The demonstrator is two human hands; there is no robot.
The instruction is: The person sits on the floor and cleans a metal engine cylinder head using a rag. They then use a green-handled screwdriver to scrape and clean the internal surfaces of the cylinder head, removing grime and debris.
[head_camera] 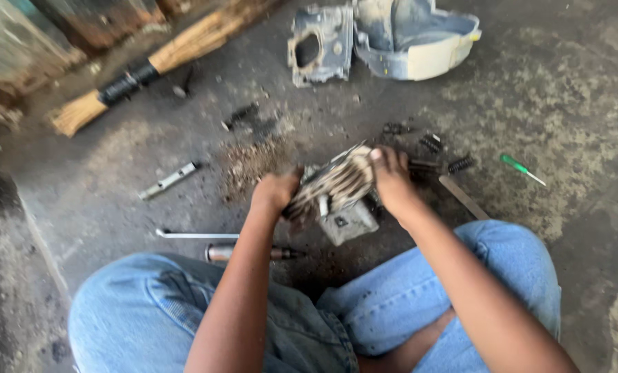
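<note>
finned metal engine cylinder (336,185) — grey, dirty | tilted, held above the concrete floor (115,152)

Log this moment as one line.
left hand: grips finned cylinder | right hand: grips cylinder's other side | held above concrete floor | nearby: springs, green screwdriver

Two hands are working here, the left hand (276,192) and the right hand (392,178), both gripping one finned engine block (336,188). Beyond the block, two grey housing pieces (392,38) are lying side by side. Three dark springs (432,143) are sitting just right of the block, and farther right one green screwdriver (520,168) is lying alone. Left of the block, three metal tools (170,180) are resting on the floor. Far left of the block, one straw broom (150,65) is lying.
</note>
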